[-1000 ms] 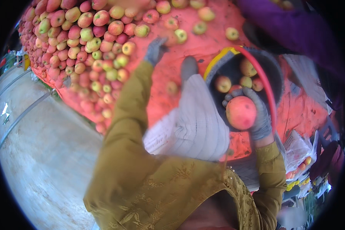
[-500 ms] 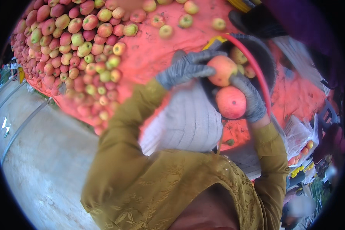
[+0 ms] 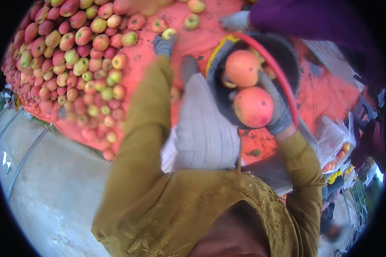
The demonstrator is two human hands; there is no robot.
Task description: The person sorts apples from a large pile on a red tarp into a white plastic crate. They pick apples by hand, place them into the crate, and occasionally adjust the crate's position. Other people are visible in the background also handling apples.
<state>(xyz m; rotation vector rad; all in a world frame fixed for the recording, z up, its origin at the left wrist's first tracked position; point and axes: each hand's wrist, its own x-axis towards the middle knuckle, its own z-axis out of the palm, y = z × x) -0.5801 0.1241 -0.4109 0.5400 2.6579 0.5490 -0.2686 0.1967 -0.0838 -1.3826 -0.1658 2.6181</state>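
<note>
My left hand (image 3: 164, 44), in a grey glove, reaches up beside the pile, its fingers curled on a small yellow-green apple (image 3: 169, 32) on the red sheet. My right hand (image 3: 272, 100), gloved alike, grips two large pink-red apples, one upper (image 3: 241, 66) and one lower (image 3: 253, 109), over a dark bucket (image 3: 285, 55) with a red handle and yellow rim. More apples lie inside the bucket, mostly hidden. A pale striped sack-like cloth (image 3: 201, 137) covers the area between my arms, with a grey shape at its tip.
A large apple pile (image 3: 68, 64) covers the left of the red sheet (image 3: 313, 98). Another person's gloved hand (image 3: 236, 20) and purple sleeve (image 3: 304, 17) reach in at top right. A plastic bag of apples (image 3: 334, 141) lies right; pale ground (image 3: 47, 180) is at lower left.
A second apple came into my right hand when both hands met over the bucket. My left hand then moved up-left to the loose apples. The other person's hand came into view.
</note>
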